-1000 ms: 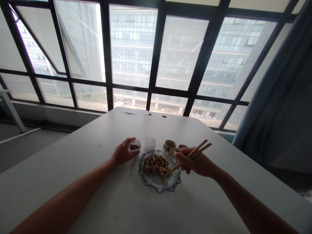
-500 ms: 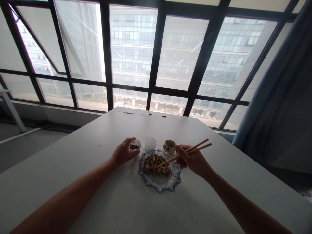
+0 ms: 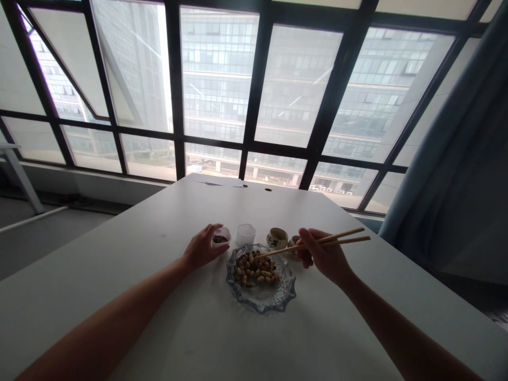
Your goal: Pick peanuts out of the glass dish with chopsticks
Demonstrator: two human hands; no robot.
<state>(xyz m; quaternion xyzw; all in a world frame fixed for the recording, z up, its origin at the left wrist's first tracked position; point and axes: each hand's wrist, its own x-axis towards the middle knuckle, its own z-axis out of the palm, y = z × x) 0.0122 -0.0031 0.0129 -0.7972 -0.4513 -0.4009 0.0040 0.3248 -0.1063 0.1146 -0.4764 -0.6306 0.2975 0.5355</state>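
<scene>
Tall windows (image 3: 218, 74) with dark frames fill the back of the head camera's view, with a pale building outside, and a blue-grey curtain (image 3: 444, 148) hangs on the right. Before them stretches a white table (image 3: 190, 328), with some paper (image 3: 216, 182) at its far edge.

Near the middle of the table sits a clear glass plate (image 3: 260, 307) with a scalloped rim. Brown nuts (image 3: 250, 267) lie heaped on it, mostly toward the far side.

On the left, the person's left hand (image 3: 203, 246) curls its fingers and thumb around a small plastic cup (image 3: 220, 244) holding dark bits, too small to identify. Just beside it stands a second plastic cup (image 3: 245, 235).

On the right, the right hand (image 3: 323, 254) grips a pair of wooden chopsticks (image 3: 283, 250), their tips at the heap; whether they pinch a nut, I cannot tell. Behind the plate stands a lettered ceramic cup (image 3: 277, 241); beside it, another ceramic cup (image 3: 292, 242) is partly hidden by the right hand.
</scene>
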